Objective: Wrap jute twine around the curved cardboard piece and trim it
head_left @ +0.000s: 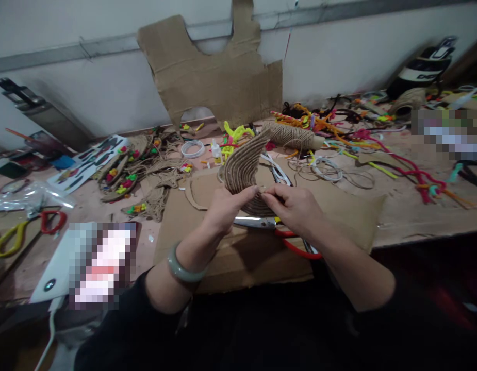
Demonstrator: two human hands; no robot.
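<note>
A leaf-shaped piece of coiled jute twine (242, 167) is held up over the cardboard sheet (339, 201), its pointed tip toward the back. My left hand (225, 208), on the wrist with a pale green bangle, grips its lower left part with the thumb on top. The fingertips of my right hand (290, 203) are pinched together at the piece's right edge, close to my left thumb. A small light bit shows between them, too small to name. Below my hands lie red-handled scissors (257, 222), blades pointing left, partly hidden by my right wrist.
A roll of jute twine (292, 136) lies behind the piece. Coiled jute shapes (122, 178), yellow and red scissors (17, 237) and a blurred-out phone (107, 263) are at left. Colored cords (412, 170) spread over the right side. Cut cardboard (218, 77) leans on the wall.
</note>
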